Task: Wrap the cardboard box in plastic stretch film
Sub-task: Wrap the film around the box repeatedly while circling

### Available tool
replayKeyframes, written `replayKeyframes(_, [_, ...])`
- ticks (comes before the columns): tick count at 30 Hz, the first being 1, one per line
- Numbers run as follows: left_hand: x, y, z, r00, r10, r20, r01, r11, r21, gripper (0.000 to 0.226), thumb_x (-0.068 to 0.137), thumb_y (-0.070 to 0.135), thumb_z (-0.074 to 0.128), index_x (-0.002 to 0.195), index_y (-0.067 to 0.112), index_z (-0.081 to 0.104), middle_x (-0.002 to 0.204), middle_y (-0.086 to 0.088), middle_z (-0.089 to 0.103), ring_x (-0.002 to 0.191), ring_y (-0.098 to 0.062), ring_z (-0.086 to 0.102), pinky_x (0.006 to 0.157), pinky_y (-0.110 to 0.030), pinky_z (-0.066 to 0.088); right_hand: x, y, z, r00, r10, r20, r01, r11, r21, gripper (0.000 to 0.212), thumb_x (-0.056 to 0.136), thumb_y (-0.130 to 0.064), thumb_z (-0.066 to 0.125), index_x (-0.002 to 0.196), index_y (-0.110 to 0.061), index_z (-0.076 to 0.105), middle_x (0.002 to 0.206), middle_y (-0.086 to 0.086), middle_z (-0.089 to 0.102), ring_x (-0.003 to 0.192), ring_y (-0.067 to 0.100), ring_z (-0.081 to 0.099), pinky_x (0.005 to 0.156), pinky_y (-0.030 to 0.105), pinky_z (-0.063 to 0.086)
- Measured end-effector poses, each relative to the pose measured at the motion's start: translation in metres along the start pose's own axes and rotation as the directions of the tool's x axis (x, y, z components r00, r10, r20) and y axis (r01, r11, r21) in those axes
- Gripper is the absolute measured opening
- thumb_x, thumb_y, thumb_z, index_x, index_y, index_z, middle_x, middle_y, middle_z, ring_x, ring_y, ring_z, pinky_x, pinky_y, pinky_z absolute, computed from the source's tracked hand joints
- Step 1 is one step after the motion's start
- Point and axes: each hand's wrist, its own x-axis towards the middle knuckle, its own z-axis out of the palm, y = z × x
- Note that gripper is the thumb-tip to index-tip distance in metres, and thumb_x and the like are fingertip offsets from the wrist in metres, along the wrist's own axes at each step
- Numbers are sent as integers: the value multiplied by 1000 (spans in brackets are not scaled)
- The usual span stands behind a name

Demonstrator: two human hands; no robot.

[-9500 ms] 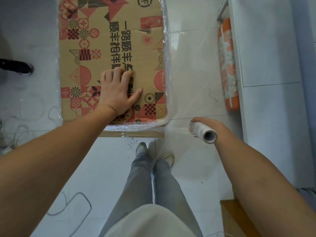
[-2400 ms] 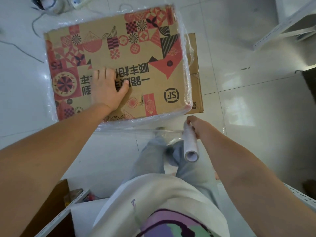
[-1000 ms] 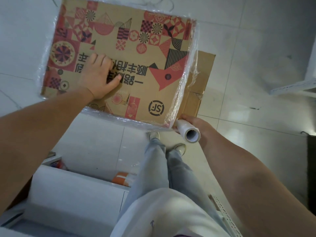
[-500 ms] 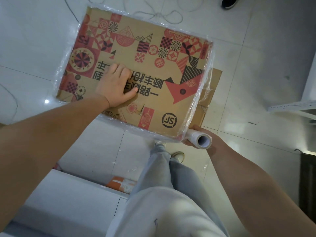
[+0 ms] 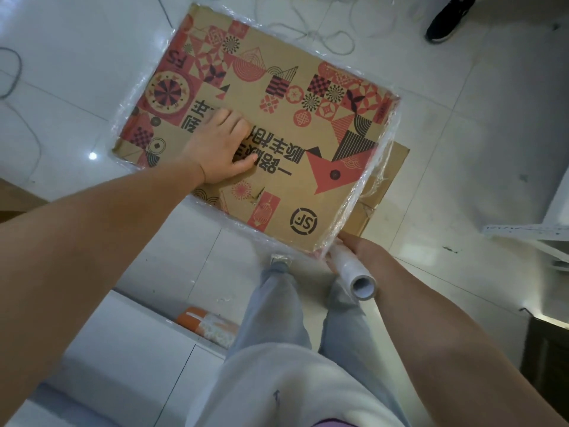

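Cardboard box (image 5: 308,143) under left hand (image 5: 215,152); right hand (image 5: 363,257) grips film roll (image 5: 351,272) at its corner.

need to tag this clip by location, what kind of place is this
Probably an indoor packing or storage room, though I can't be sure. The cardboard box stands on a glossy white tiled floor, loose cables trail behind it, and white shelving sits at the right.

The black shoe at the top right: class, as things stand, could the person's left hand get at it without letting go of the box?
Probably not. The left hand lies flat on the box top, while the black shoe sits on the floor well beyond the box's far edge, so it looks out of range.
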Motion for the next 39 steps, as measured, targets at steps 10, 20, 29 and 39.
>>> replayKeyframes(10, [-16, 27, -4, 984, -144, -102, 156, 980, 120, 41, 98, 45, 32, 116, 15, 52, 104, -23, 55, 86, -40, 52, 60, -46, 49, -29, -16, -24, 989, 145, -9, -140, 972, 189, 30, 88, -18, 52, 107, 5, 52, 88, 23, 56, 76, 31, 56, 71, 40, 49])
replayKeyframes(20, [-9, 99, -16, 623, -715, 318, 782, 588, -208, 68, 93, 61, 37, 151, 33, 14, 160, 4, 2, 147, -21, 1, 110, -58, 26, -30, -29, -38, 963, 264, 51, -268, 949, 164, 42, 88, -23, 62, 122, -2, 50, 117, 16, 59, 107, 28, 57, 94, 37, 43])
replayKeyframes(29, [-32, 163, -28, -350, -817, 458, 510, -576, -639, 128, 65, 65, 71, 151, 17, -11, 158, -15, -13, 146, -27, -8, 117, -46, 1, -44, -39, -17, 978, 207, -19, -208, 978, -21, 41, 93, -26, 51, 127, -3, 48, 139, 11, 49, 127, 27, 47, 109, 38, 37])
replayKeyframes(39, [-44, 177, -10, 61, -681, 730, -86, -732, -676, 72, 79, 14, 76, 136, 18, 33, 128, -10, 59, 99, -23, 64, 74, -36, 56, -45, -32, -15, 997, 81, -2, -80, 997, 21, 38, 98, -25, 46, 126, 0, 52, 146, 13, 42, 136, 29, 39, 113, 39, 32])
